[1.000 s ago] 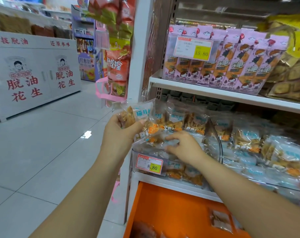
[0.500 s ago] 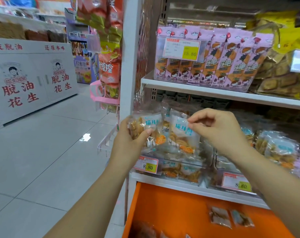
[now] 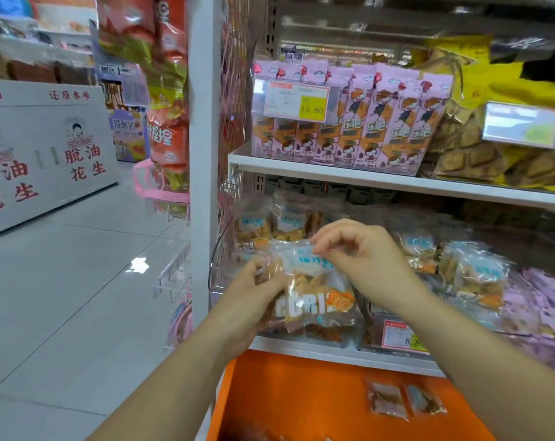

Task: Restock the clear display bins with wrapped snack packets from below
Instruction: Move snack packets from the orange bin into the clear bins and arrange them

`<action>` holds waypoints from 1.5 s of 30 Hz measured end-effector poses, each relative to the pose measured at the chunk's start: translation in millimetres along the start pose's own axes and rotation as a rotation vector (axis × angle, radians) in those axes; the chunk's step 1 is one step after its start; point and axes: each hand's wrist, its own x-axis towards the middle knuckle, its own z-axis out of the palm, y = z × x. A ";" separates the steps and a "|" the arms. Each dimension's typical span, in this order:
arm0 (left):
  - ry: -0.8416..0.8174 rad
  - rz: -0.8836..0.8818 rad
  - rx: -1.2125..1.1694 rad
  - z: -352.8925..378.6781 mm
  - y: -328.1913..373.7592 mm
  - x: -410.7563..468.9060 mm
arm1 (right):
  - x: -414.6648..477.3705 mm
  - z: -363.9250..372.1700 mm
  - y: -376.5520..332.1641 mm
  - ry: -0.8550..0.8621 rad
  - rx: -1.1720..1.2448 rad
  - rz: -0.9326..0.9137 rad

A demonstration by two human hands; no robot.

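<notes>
Both hands hold one wrapped snack packet (image 3: 314,294) in front of the clear display bins (image 3: 374,313). The left hand (image 3: 253,297) grips the packet's edge at 9 o'clock, with its fingers curled round the wrapper. The right hand (image 3: 362,259) pinches the top seam at 12 o'clock between thumb and index finger; its other fingers are bent and hold nothing. The packet stands nearly upright, its printed face to the camera, and it covers the front of the left bin. More packets (image 3: 473,275) lie heaped in the bins, at 3 o'clock from the hands. At 6 o'clock, below the shelf, is an orange tray (image 3: 301,405) with two small packets (image 3: 387,402) lying flat in it. At 12 o'clock, on the upper shelf, pink packs (image 3: 374,122) stand in a row behind a price tag (image 3: 296,101) which reads 15.80.
</notes>
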 end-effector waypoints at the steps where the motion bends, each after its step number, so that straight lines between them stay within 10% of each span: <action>1: -0.027 -0.019 -0.038 -0.6 -0.1 -0.6 | -0.6 2.0 2.4 0.035 -0.020 -0.004; 19: 0.075 0.311 0.288 70.8 -1.2 6.4 | -37.1 -53.8 32.1 0.276 -0.116 -0.161; 28: 0.047 0.313 0.434 171.0 -21.6 74.0 | -92.0 -159.8 115.8 0.403 -0.207 0.272; 45: -0.110 0.134 1.022 197.1 -47.7 147.7 | -93.1 -180.6 179.3 -0.146 -0.789 0.340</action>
